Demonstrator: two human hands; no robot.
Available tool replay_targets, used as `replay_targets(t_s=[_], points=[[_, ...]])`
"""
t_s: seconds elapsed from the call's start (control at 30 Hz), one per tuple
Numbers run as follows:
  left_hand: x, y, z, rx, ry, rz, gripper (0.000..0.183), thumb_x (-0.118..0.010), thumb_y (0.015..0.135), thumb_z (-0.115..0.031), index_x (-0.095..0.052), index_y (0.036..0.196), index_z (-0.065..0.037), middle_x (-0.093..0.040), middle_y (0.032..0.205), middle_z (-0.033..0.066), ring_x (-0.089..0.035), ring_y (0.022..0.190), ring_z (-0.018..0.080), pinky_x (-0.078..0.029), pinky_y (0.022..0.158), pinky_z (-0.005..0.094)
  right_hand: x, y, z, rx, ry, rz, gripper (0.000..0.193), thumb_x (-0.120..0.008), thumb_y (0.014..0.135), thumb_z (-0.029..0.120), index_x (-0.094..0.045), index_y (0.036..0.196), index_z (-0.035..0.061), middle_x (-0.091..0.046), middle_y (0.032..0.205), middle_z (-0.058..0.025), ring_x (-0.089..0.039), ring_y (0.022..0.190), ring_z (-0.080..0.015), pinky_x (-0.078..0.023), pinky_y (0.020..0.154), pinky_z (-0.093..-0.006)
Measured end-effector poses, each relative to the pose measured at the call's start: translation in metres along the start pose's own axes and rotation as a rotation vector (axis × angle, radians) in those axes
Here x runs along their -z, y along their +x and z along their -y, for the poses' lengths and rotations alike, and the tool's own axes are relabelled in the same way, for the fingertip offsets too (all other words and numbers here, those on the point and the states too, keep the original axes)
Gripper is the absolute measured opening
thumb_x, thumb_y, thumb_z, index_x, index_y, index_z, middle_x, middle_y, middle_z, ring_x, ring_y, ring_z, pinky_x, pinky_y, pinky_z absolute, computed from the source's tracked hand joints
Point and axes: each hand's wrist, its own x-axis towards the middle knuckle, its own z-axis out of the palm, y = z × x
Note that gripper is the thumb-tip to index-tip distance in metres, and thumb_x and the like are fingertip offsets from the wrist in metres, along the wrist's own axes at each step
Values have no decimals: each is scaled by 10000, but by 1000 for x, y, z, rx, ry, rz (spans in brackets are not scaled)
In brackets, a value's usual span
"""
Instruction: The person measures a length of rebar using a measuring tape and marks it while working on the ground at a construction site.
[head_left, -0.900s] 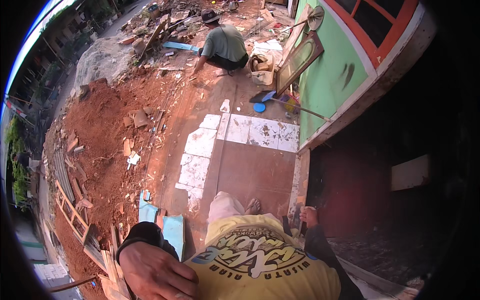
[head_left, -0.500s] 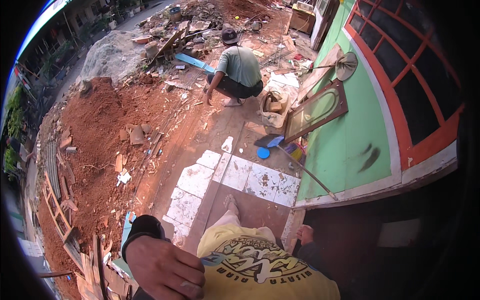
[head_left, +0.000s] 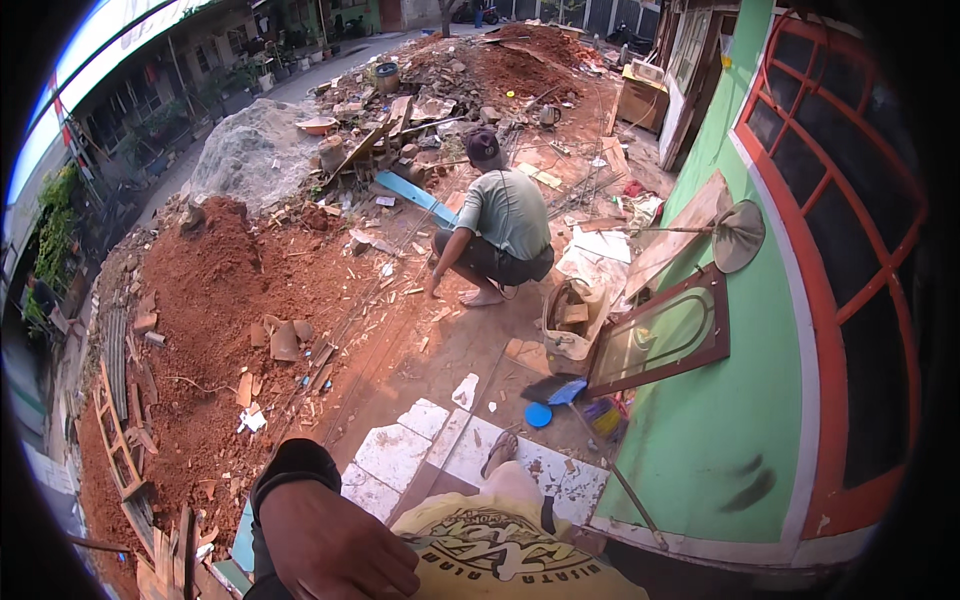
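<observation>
One green wall [head_left: 770, 420] is running along my right side, and a mound of red soil [head_left: 205, 255] is spreading out on my left. Between them a co-worker [head_left: 508, 215] is crouching, while a brown-framed panel [head_left: 660, 335] is leaning against the wall. Dirty white tiles [head_left: 395, 455] are lying just ahead of my yellow shirt [head_left: 500, 550], and my foot [head_left: 500, 455] is resting on them. A blue-headed, long-handled tool [head_left: 567, 391] is slanting near that foot, beside a round blue lid [head_left: 538, 414]. I'm judging that the tool could be tripping me if my foot catches it, and that the panel, merely propped, could be sliding if knocked. My left hand [head_left: 335, 545] is hanging in front of my shirt, back upward, its fingers [head_left: 395, 572] curling loosely; their undersides aren't showing, so I can't tell whether they're grasping anything. My right hand isn't showing at all.
</observation>
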Motion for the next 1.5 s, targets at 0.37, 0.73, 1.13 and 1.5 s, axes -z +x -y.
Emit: replay_targets(t_s=[0.37,0.73,1.13,1.5], points=[[129,34,50,400,324,-239,249,-548,914,-267,-522,748,-83,-557,721,65,-566,624,194,-408,521,288,-197,49,358,565,-1,246,124,-538,905,171,-547,960,61,-566,730,-40,-572,559,-137,-497,466,-272],[183,-96,57,113,162,-417,243,-534,949,-173,-514,721,-93,-481,656,19,-502,569,147,-347,500,273,-208,93,347,282,-275,152,169,-538,872,127,-561,1017,43,-578,726,-56,-612,629,-200,-500,527,-322],[289,-285,44,72,325,-519,236,-537,812,-166,-453,610,-76,-453,633,78,-502,667,253,-375,591,340,-321,-33,481,434,-295,-107,207,-525,893,157,-540,1032,3,-545,754,-64,-577,629,-175,-500,543,-289],[397,-318,80,-193,236,-351,224,-458,943,-131,-497,730,-76,-463,652,24,-488,578,175,-341,506,302,-405,-78,463,521,-257,-7,197,-590,904,188,-568,1034,42,-597,800,-73,-618,654,-164,-529,562,-275]])
